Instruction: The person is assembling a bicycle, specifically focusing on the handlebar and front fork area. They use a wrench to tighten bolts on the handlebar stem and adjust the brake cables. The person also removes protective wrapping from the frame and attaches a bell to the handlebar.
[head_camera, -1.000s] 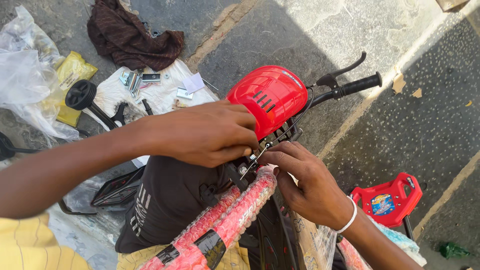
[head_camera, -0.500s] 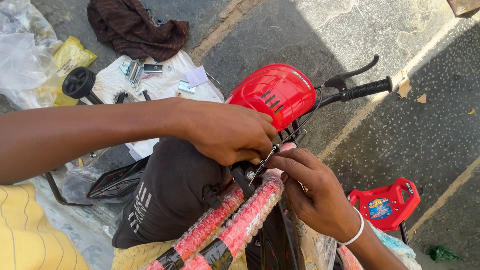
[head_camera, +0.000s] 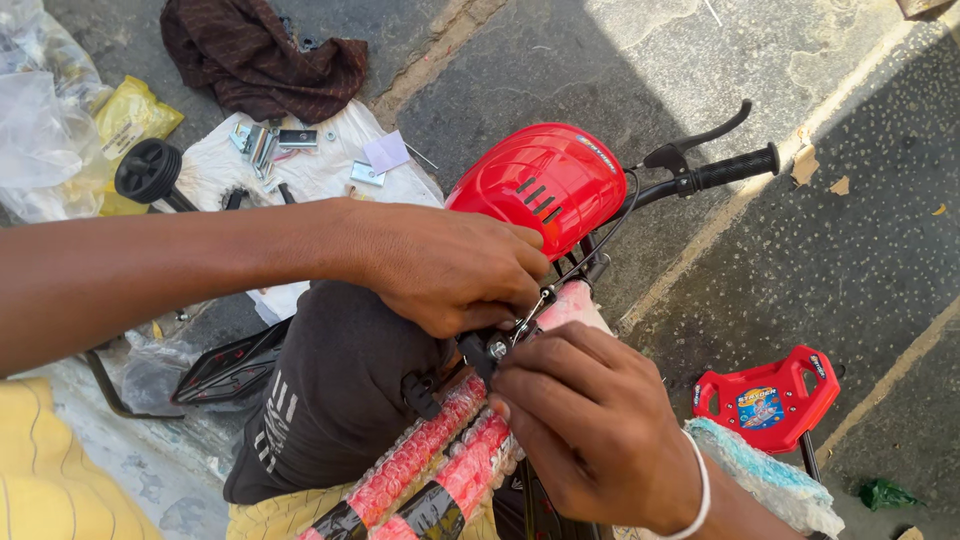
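1. One small bicycle frame (head_camera: 420, 470): red tubes wrapped in clear bubble film with black tape bands, running from under my hands toward my knee.
2. One red plastic front cover (head_camera: 540, 180), glossy, with three black slots, directly beyond my left hand's knuckles.
3. One black handlebar grip (head_camera: 735, 167) with one black brake lever (head_camera: 700, 140), beyond my right hand.
4. My left hand (head_camera: 445, 265): fingers curled down, pinching the black clamp (head_camera: 490, 350) at the stem.
5. My right hand (head_camera: 590, 420): fingertips closed on the same clamp from the near side; one silver bolt head shows between both hands.
6. One thin black brake cable (head_camera: 610, 235) rises from the clamp toward the lever.
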